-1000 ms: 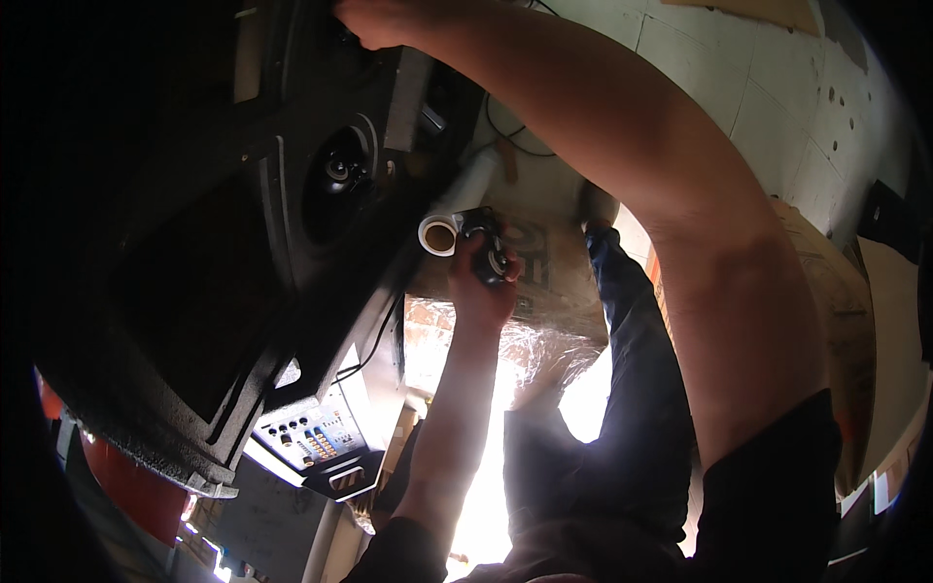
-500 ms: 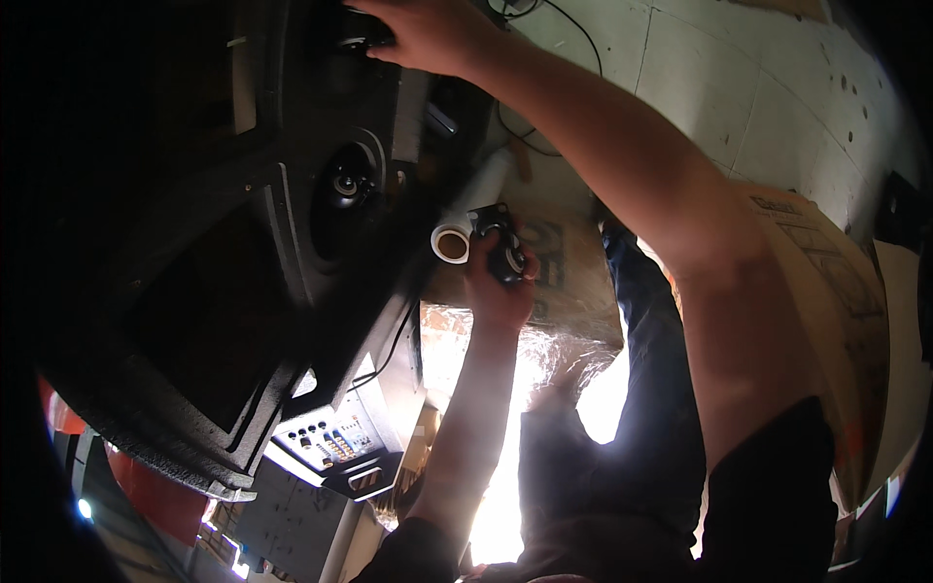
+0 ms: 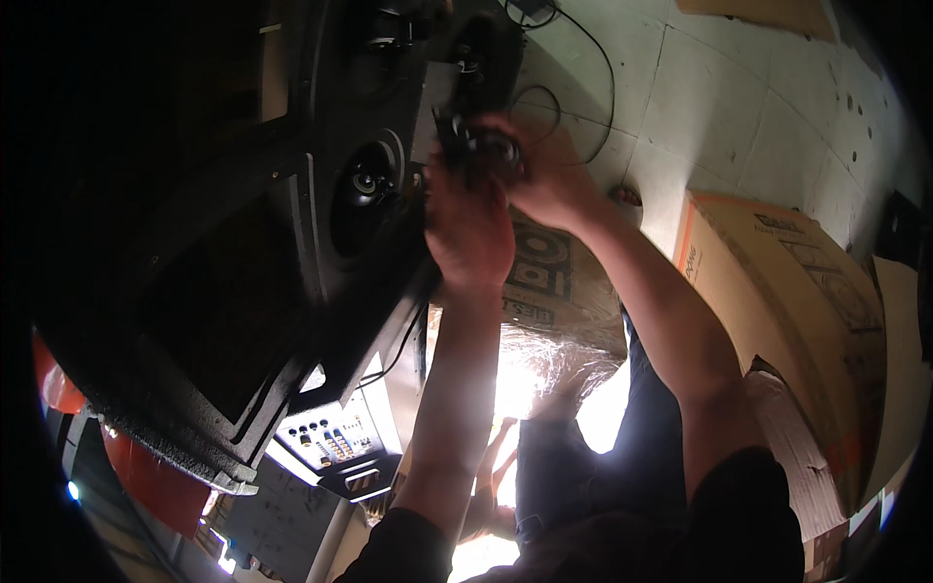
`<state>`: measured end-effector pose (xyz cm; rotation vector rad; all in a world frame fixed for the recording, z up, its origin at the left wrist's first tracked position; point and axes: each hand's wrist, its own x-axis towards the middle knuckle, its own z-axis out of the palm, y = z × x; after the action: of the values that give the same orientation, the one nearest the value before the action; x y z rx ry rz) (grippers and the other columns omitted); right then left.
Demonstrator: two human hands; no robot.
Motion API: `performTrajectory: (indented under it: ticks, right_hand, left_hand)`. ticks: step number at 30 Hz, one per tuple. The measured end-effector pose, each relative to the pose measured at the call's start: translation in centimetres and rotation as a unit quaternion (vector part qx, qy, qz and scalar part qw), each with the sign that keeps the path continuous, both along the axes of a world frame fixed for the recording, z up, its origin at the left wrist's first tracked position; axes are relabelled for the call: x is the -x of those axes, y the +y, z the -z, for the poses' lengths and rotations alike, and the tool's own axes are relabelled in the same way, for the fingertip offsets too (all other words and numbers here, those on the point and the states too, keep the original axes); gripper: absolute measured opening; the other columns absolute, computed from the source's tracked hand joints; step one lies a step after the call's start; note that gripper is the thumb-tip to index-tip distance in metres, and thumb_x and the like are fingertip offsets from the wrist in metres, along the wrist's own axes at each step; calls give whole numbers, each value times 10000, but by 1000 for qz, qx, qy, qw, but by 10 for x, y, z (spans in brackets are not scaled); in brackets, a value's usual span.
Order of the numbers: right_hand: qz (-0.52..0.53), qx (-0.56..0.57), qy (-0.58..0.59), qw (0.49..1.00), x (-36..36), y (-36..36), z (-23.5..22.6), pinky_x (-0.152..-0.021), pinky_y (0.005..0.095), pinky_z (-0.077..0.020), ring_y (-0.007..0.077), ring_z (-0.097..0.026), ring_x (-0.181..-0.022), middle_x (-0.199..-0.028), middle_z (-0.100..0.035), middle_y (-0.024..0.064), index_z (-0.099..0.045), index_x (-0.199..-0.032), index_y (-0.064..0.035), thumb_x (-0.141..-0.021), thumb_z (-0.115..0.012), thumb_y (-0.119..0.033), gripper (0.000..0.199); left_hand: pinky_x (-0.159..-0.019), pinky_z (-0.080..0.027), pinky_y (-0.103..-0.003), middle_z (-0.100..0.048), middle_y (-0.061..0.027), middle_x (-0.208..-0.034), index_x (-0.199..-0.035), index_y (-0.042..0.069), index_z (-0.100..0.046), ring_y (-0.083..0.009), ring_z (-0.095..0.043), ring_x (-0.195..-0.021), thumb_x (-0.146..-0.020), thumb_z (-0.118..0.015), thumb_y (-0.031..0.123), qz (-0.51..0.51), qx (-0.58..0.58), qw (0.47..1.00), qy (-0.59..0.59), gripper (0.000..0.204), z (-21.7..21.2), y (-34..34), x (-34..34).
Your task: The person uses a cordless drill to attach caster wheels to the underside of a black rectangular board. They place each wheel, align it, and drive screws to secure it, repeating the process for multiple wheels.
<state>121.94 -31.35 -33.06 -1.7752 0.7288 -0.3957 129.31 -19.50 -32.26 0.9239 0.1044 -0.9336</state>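
Observation:
Both my hands meet in front of the dark cabinet, around a black caster (image 3: 481,151) that has a shiny round hub. My left hand (image 3: 471,238) is wrapped round it from below. From the right, my right hand (image 3: 549,175) closes its fingers on the upper side; motion blur hides the exact grip. The black cabinet (image 3: 301,228) fills the left of the view. In its side a round recess holds a similar black wheel-like piece with a shiny hub (image 3: 365,183). Farther up, another recess carries a dark part with a bright metal strip (image 3: 384,41).
Below the cabinet is a panel with knobs and sockets (image 3: 330,437). A printed cardboard box (image 3: 777,291) stands at right, and a film-wrapped carton (image 3: 564,340) lies beyond my legs. Black cable (image 3: 610,87) loops over the tiled floor (image 3: 709,97). A foot (image 3: 627,197) shows near the box.
My right hand has come back from the upper part of the cabinet to the caster. My left hand has raised the caster up and slightly left, covering the white roll seen earlier.

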Motion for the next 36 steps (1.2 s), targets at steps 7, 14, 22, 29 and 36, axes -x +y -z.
performTrajectory:
  ticks: [7,14,22,29,36]
  right_hand:
    - [-45,150,-153,976,-128,-67,18,-988,461,-571,372,-683,-1146,-1220,-687,162,-661,-1274,-88,-921,-674,-136,356]
    - [-71,175,-100,977,-139,-42,14,-999,456,-587,345,-656,-1215,-1351,-608,150,-665,-1279,-94,-875,-704,-146,409]
    - [140,-154,51,977,-16,70,193,-759,481,-579,381,-720,-909,-1011,-704,131,-690,-1128,-93,-865,-686,-173,275]
    - [80,9,157,984,-26,40,361,-983,499,-549,425,-647,-1167,-1256,-674,223,-651,-1279,-66,-829,-757,-175,476]
    - [10,238,138,961,-179,-29,454,-961,491,-581,421,-642,-1189,-1421,-551,272,-499,-1492,-94,-940,-680,-220,594]
  left_hand:
    - [-1305,-150,-536,-173,-97,-1737,-1694,131,-142,-375,-276,-1567,-1030,-592,493,25,-140,989,-39,880,-16,43,18]
    - [-1081,-492,-424,-577,-172,-1449,-1530,37,-442,-314,-612,-1291,-996,-654,63,212,-429,843,-245,575,-7,123,81]
    - [-871,-583,-384,-738,-151,-1082,-1090,16,-708,-298,-723,-998,-852,-740,-46,267,-382,682,-564,248,2,165,65]
    - [-675,-577,-334,-718,-162,-984,-1043,-41,-714,-252,-702,-771,-843,-675,-143,310,-239,781,-486,228,26,112,51]
    - [-770,-558,-350,-681,-182,-1107,-1192,-62,-635,-226,-683,-898,-932,-619,-85,26,-112,985,127,262,103,33,63]
